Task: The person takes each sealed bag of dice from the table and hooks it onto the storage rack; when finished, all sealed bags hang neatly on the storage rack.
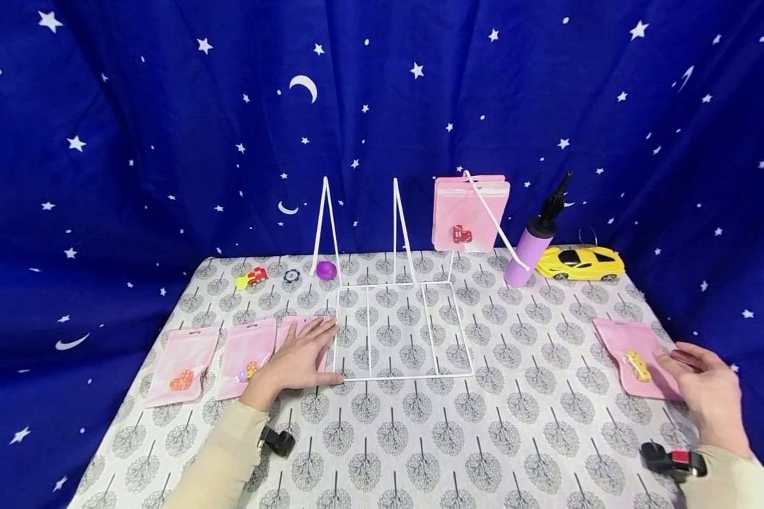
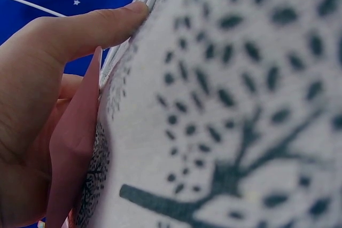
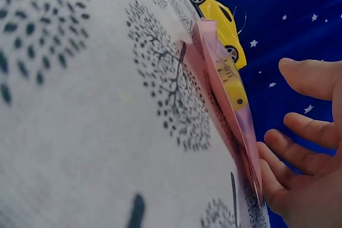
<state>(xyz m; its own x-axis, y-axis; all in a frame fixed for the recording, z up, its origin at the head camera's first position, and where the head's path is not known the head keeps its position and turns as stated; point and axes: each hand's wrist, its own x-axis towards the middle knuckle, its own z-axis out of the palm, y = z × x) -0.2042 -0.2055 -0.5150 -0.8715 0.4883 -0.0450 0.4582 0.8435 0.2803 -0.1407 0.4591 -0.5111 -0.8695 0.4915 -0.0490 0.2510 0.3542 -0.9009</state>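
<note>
Fingers of the left hand [image 1: 299,357] lie straight and flat on a pink plastic zip pouch [image 1: 302,339], pressing it against the tree-printed grey tablecloth [image 1: 547,396]; the thumb tip [image 2: 131,12] touches the front rail of the white wire display rack [image 1: 401,332]. The right hand [image 1: 707,389] hovers with its fingers [image 3: 310,129] spread and relaxed, gripping nothing, their tips just at the near edge of a second pink zip pouch holding a yellow toy [image 1: 637,357].

Behind both hands hangs a dark blue backdrop with white stars and moons [image 1: 165,141]. The rack spreads from the left fingertips toward the right, its base flat on the cloth and its prongs rising beyond. On the far right prong hangs a stack of pink pouches with a red die inside [image 1: 470,212]. Farther out past the right fingers stands a tilted lilac balloon pump with a black nozzle [image 1: 535,244], and just beside it a yellow toy sports car [image 1: 579,263].

To the outside of the left fingers lie two more pouches side by side: a pink pouch with a small yellow piece [image 1: 247,357] nearest, then a pink pouch with orange dice [image 1: 181,364]. Beyond the left fingertips, well apart, sit a purple ball [image 1: 326,269], a dark poker chip [image 1: 291,276] and a small red and yellow toy car [image 1: 251,278].
</note>
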